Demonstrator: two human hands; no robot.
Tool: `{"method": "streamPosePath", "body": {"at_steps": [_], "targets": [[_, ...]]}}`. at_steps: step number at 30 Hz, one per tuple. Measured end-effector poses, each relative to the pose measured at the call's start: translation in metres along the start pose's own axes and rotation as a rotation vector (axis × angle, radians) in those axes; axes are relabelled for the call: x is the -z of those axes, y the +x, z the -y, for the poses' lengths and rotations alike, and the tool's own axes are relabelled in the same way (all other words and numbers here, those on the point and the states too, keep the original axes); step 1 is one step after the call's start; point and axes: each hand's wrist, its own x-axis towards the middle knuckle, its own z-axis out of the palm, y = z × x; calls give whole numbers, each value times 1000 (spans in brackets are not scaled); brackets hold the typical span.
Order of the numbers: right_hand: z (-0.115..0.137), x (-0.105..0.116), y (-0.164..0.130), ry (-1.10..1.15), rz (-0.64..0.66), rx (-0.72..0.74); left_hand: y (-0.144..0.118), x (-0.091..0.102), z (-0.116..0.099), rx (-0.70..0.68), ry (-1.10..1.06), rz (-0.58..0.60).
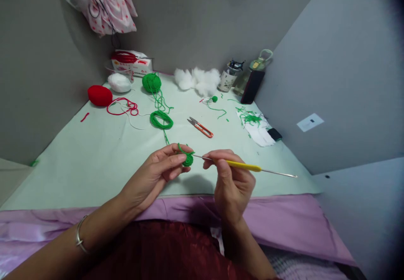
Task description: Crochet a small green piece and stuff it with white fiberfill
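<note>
Crochet hook (245,165) sits pen-style in your curled right hand (232,181), one end at the green crochet piece (188,159) your left hand (164,164) pinches.

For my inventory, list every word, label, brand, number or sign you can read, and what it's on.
Nothing can be read.
White box: red and dark print, too blurred to read.
Jar label: dark marks, too small to read.
Yellow hook and scissors: no lettering I can make out.
</note>
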Motion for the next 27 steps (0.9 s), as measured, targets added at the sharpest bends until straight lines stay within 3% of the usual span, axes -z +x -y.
{"method": "streamPosePath", "body": {"at_steps": [11, 18, 27], "targets": [[1, 0, 1, -77, -3, 13, 0, 1, 3, 6, 2, 3], [1, 1, -6, -227, 50, 194, -3, -2, 2, -42, 82, 6], [-6, -3, -6, -53, 149, 35, -4, -2, 1, -44, 120, 38]]}}
